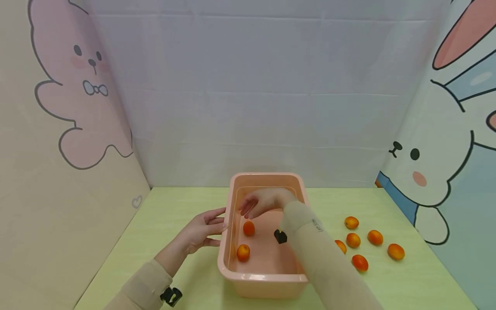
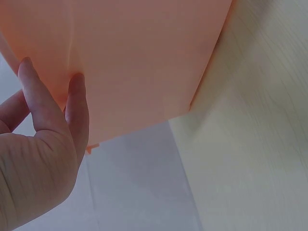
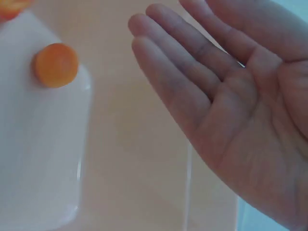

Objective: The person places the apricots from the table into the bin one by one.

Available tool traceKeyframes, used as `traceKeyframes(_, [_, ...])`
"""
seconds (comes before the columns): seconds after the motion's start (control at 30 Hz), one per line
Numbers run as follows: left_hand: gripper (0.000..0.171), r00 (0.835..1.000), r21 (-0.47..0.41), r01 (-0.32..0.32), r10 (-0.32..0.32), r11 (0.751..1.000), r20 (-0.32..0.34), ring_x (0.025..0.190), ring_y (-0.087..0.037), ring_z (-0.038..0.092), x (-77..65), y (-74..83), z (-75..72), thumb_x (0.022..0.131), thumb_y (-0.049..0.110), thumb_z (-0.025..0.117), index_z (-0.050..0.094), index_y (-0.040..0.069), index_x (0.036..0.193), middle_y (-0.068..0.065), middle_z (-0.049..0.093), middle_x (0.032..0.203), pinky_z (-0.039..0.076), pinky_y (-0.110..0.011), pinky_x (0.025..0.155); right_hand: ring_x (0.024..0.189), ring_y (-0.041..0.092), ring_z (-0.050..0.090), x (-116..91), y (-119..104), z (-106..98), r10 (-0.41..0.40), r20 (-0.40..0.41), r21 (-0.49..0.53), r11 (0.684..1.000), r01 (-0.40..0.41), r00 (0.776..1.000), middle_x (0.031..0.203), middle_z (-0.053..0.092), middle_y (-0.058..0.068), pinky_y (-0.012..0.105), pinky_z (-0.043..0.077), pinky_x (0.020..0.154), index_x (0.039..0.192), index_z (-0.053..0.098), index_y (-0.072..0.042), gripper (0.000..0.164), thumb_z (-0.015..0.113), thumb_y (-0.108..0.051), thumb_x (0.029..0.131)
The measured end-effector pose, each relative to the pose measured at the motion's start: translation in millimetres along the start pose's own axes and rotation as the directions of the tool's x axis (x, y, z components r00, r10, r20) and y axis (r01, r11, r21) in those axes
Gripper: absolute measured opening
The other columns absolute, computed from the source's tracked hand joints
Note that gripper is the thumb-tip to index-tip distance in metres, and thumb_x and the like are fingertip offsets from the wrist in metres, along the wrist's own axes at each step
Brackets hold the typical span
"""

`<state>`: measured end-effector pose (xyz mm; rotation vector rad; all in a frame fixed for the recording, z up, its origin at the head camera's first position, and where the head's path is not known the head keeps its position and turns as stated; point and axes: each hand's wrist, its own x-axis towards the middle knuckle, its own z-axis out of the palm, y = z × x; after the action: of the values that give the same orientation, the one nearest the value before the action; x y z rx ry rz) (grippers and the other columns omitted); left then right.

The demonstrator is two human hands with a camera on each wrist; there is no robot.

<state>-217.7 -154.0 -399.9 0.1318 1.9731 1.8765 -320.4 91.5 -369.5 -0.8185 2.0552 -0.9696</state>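
A pink plastic bin (image 1: pixel 267 277) stands on the table. Two small orange fruits, an orange-red one (image 1: pixel 249 228) and a second one (image 1: pixel 243 252), lie on its floor at the left side. Over the bin's inside is my right hand (image 1: pixel 265 202), fingers extended; the right wrist view shows an empty palm (image 3: pixel 245 115), with one orange fruit (image 3: pixel 57 65) below and apart from it. My left hand (image 1: pixel 201 232) is at the bin's left outer side. Its fairly straight fingers (image 2: pixel 41 103) rest against the wall (image 2: pixel 144 62) in the left wrist view.
Several more orange fruits, among them a red-orange one (image 1: pixel 360 263), are scattered on the pale green table (image 1: pixel 182 198) right of the bin. My right sleeve (image 1: pixel 325 258) partly covers one of them. A white backdrop (image 1: pixel 248 107) rises behind, with cartoon-printed panels at both sides.
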Motion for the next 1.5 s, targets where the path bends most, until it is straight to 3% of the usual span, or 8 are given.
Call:
traceKeyframes(0.1, [0.066, 1.000, 0.005, -0.003, 0.003, 1.000, 0.000, 0.110, -0.031, 0.065, -0.2, 0.2, -0.3, 0.096, 0.017, 0.066, 0.035, 0.002, 0.153, -0.023, 0.053, 0.140, 0.060, -0.043, 0.077, 0.116, 0.019, 0.059, -8, -8, -9, -0.075, -0.034, 0.020, 0.997, 0.076, 0.997, 0.128, 0.063, 0.011, 0.031, 0.049, 0.099, 0.136, 0.055, -0.001, 0.047, 0.070, -0.006, 0.092])
traceKeyframes(0.2, [0.067, 1.000, 0.003, -0.002, 0.002, 1.000, 0.003, 0.108, -0.029, 0.066, -0.5, 0.0, -1.3, 0.097, 0.016, 0.066, 0.033, 0.002, 0.153, -0.024, 0.052, 0.141, 0.060, -0.043, 0.077, 0.117, 0.018, 0.059, -19, -17, -16, -0.140, -0.069, -0.034, 0.990, 0.138, 0.988, 0.127, 0.064, 0.009, 0.030, 0.048, 0.100, 0.139, 0.054, -0.002, 0.050, 0.071, -0.010, 0.092])
traceKeyframes(0.37, [0.067, 1.000, -0.006, 0.000, 0.000, 1.000, 0.010, 0.105, -0.025, 0.067, -0.9, -0.6, -2.7, 0.097, 0.015, 0.065, 0.032, 0.001, 0.154, -0.024, 0.051, 0.142, 0.060, -0.041, 0.077, 0.119, 0.025, 0.059, -41, -25, -23, -0.261, -0.104, -0.054, 0.965, 0.257, 0.960, 0.125, 0.063, 0.018, 0.033, 0.046, 0.103, 0.139, 0.053, -0.001, 0.048, 0.068, -0.007, 0.094])
traceKeyframes(0.57, [0.066, 1.000, -0.010, -0.004, 0.004, 1.000, 0.009, 0.104, -0.026, 0.067, -0.1, -0.6, -3.2, 0.097, 0.015, 0.065, 0.034, 0.004, 0.154, -0.023, 0.052, 0.141, 0.060, -0.041, 0.077, 0.115, 0.027, 0.061, -70, -37, -22, -0.319, -0.162, -0.163, 0.942, 0.293, 0.934, 0.122, 0.065, 0.012, 0.034, 0.049, 0.100, 0.139, 0.053, -0.003, 0.047, 0.067, -0.010, 0.095])
traceKeyframes(0.83, [0.066, 1.000, -0.004, -0.018, 0.018, 1.000, 0.019, 0.103, -0.025, 0.067, 0.2, -1.4, -4.5, 0.097, 0.016, 0.065, 0.033, 0.004, 0.154, -0.023, 0.052, 0.141, 0.060, -0.041, 0.077, 0.114, 0.034, 0.060, -109, -46, -22, -0.381, -0.224, -0.199, 0.919, 0.341, 0.897, 0.122, 0.062, 0.015, 0.040, 0.049, 0.100, 0.139, 0.048, 0.004, 0.048, 0.065, -0.005, 0.095])
traceKeyframes(1.0, [0.066, 1.000, 0.000, -0.011, 0.011, 1.000, 0.013, 0.103, -0.025, 0.068, 0.9, -0.6, -3.3, 0.097, 0.015, 0.065, 0.034, 0.004, 0.154, -0.023, 0.052, 0.141, 0.060, -0.041, 0.076, 0.113, 0.028, 0.062, -130, -36, -22, -0.399, -0.281, -0.244, 0.910, 0.337, 0.873, 0.123, 0.063, 0.011, 0.041, 0.049, 0.100, 0.141, 0.048, 0.000, 0.049, 0.065, -0.008, 0.096])
traceKeyframes(1.17, [0.066, 1.000, -0.004, -0.013, 0.013, 1.000, 0.019, 0.103, -0.025, 0.068, 0.6, -0.5, -3.4, 0.097, 0.014, 0.065, 0.033, 0.003, 0.154, -0.023, 0.052, 0.141, 0.060, -0.040, 0.076, 0.111, 0.020, 0.063, -148, -23, -20, -0.376, -0.366, -0.321, 0.910, 0.264, 0.851, 0.122, 0.065, 0.006, 0.045, 0.051, 0.097, 0.141, 0.050, -0.007, 0.050, 0.068, -0.014, 0.095])
traceKeyframes(1.5, [0.067, 1.000, -0.005, -0.013, 0.013, 1.000, 0.023, 0.102, -0.024, 0.068, 0.0, -1.6, -3.1, 0.097, 0.015, 0.065, 0.033, 0.003, 0.154, -0.023, 0.052, 0.141, 0.060, -0.040, 0.076, 0.108, 0.018, 0.064, -172, 25, -1, -0.363, -0.537, -0.349, 0.917, 0.192, 0.761, 0.116, 0.068, 0.002, 0.037, 0.052, 0.096, 0.140, 0.052, -0.009, 0.049, 0.068, -0.010, 0.094])
